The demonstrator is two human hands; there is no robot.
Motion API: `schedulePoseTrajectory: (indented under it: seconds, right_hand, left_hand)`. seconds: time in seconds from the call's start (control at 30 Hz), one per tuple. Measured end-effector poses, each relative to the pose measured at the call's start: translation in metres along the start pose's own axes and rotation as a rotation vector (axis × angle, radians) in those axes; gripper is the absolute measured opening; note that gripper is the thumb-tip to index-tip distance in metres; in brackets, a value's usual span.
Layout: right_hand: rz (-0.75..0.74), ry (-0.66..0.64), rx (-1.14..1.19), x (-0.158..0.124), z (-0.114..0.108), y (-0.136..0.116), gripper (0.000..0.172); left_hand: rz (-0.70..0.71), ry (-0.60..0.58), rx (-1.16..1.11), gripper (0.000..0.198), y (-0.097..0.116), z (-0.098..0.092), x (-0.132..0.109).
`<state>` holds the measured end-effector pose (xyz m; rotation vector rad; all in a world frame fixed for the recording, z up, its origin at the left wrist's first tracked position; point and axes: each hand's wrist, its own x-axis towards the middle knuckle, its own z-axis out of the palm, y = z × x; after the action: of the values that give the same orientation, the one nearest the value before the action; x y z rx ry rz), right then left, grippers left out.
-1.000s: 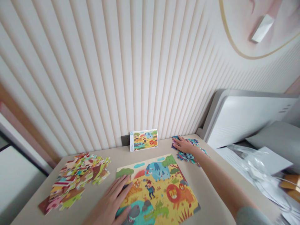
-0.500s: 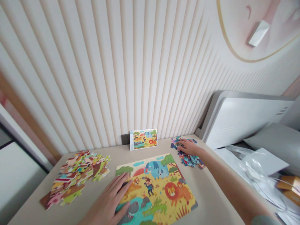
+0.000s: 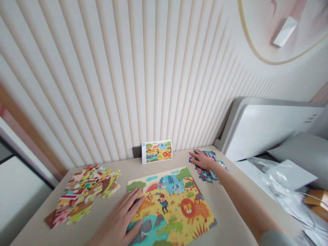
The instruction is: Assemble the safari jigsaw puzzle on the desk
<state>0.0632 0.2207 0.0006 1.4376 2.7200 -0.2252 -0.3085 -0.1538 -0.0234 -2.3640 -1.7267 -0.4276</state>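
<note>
An assembled jigsaw puzzle with elephants, lions and a crocodile lies flat in front of me. My left hand rests on its left edge, fingers stretched out and holding nothing. At the back right of the table, my right hand lies with spread fingers on a heap of blue and purple puzzle pieces. The hand covers part of that heap. Against the wall leans a picture card showing the same animal scene as the puzzle.
On the left of the table is a pile of green, brown and pink puzzle pieces. A ribbed wall rises behind. Beyond the right edge stand a white headboard-like panel and papers with clear plastic.
My right hand has shifted slightly to the right over the blue and purple pieces, and the heap's outline has changed with it. My left hand stays on the puzzle.
</note>
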Motion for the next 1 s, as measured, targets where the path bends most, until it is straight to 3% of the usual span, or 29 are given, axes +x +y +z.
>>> schedulePoseTrajectory:
  seconds: [0.6, 0.7, 0.83, 1.0]
  right_hand:
    - [-0.184, 0.082, -0.066, -0.067, -0.001, 0.005, 0.072]
    - [-0.111, 0.081, -0.086, -0.062, -0.006, 0.015, 0.083]
    - [0.082, -0.038, -0.036, -0.049, -0.012, 0.029, 0.094]
    - [0.044, -0.047, -0.029, -0.053, -0.009, 0.035, 0.090]
  left_hand:
    - [-0.026, 0.020, -0.055, 0.062, -0.001, 0.006, -0.002]
    - [-0.023, 0.038, -0.061, 0.062, 0.000, 0.005, 0.000]
    - [-0.034, 0.035, -0.084, 0.067, 0.000, 0.003, -0.001]
    - [-0.049, -0.054, -0.076, 0.076, 0.000, 0.004, -0.005]
